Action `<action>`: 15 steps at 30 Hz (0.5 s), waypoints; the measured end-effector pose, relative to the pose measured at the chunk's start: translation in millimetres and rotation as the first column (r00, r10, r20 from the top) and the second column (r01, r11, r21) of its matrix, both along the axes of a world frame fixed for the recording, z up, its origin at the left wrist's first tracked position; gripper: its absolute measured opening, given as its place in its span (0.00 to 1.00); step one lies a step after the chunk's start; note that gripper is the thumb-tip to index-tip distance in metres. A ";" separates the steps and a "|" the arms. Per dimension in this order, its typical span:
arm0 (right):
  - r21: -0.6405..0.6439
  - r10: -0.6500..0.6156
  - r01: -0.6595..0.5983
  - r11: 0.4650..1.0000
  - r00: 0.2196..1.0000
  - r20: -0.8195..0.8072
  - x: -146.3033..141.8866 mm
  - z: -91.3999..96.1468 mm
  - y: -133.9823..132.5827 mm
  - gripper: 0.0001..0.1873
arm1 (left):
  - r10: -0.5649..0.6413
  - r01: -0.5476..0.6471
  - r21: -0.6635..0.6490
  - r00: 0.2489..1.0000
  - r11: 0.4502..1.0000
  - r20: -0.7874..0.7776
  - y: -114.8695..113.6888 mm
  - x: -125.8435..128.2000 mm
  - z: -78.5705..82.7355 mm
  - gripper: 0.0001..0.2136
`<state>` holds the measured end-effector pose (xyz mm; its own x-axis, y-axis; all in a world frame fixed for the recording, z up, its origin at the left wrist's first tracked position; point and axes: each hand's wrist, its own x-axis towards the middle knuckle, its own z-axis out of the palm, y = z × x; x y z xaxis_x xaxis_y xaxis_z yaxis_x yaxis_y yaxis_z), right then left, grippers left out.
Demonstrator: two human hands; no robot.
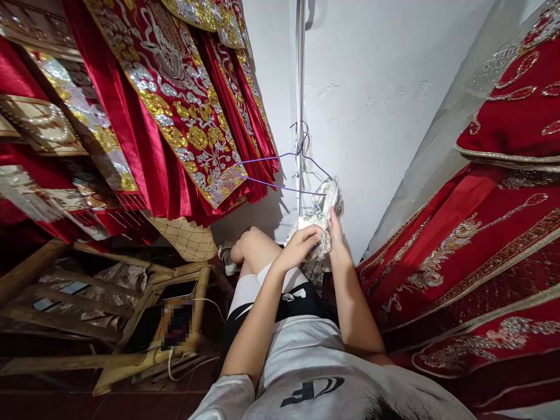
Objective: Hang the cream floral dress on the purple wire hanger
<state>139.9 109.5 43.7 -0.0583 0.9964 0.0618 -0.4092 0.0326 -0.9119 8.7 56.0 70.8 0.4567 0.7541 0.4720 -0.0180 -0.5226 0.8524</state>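
A thin purple clothes hanger (280, 188) hangs by its hook near a white pole in front of me. On its right shoulder sits part of a pale garment with a floral print (310, 221), bunched up and hanging down toward my lap. My left hand (301, 242) is closed on the bunched cloth from the left, fingers curled over it. On the other side, my right hand (335, 228) grips the garment's edge just below the hanger, thumb upward. The left arm of the hanger is bare. How the garment's lower part falls is hidden behind my hands.
Red embroidered costumes (175, 105) hang at the left, and more red garments (437, 256) at the right. A white pole (300, 70) runs up the wall. At lower left stands a bamboo chair (201, 286) carrying a blurred-out device with a white cable (170, 367).
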 end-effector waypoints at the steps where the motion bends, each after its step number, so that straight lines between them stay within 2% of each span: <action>1: -0.007 -0.013 0.013 1.000 0.999 -0.052 6.8 0.7 -0.5 0.30 | 0.019 -0.018 0.044 0.999 0.999 -0.027 -1.6 3.0 -1.5 0.12; 3: -0.048 -0.094 0.087 0.995 0.981 -0.170 16.2 2.9 -1.8 0.23 | 0.113 -0.110 0.113 0.993 0.988 -0.025 -0.1 6.0 -4.7 0.09; 5: -0.099 -0.146 0.126 0.987 0.964 -0.222 17.7 6.5 -5.0 0.19 | 0.285 -0.283 0.161 0.959 0.945 0.016 7.6 5.6 -6.6 0.11; 7: -0.136 -0.072 0.044 0.990 0.976 -0.207 13.0 11.7 -10.6 0.20 | 0.432 -0.432 0.202 0.901 0.879 0.043 19.8 1.8 -5.9 0.16; 8: -0.134 0.014 -0.039 0.990 0.984 -0.179 9.9 15.1 -14.1 0.21 | 0.450 -0.447 0.219 0.892 0.867 0.038 26.8 -1.5 -4.7 0.18; 9: -0.111 0.114 -0.130 0.985 0.984 -0.136 7.3 19.0 -17.7 0.22 | 0.422 -0.415 0.228 0.906 0.881 0.020 33.9 -5.7 -3.3 0.20; 11: -0.026 0.272 -0.272 0.962 0.962 -0.006 6.2 28.2 -23.5 0.20 | 0.289 -0.273 0.222 0.957 0.936 -0.040 46.5 -17.0 -2.1 0.23; 13: 0.049 0.333 -0.347 0.937 0.926 0.176 12.3 38.7 -25.8 0.18 | 0.171 -0.149 0.179 0.978 0.973 -0.119 54.6 -30.9 -5.6 0.26; 15: 0.077 0.323 -0.374 0.924 0.873 0.367 23.6 50.1 -23.0 0.15 | 0.078 -0.069 0.051 0.974 0.996 -0.215 55.6 -44.9 -14.0 0.28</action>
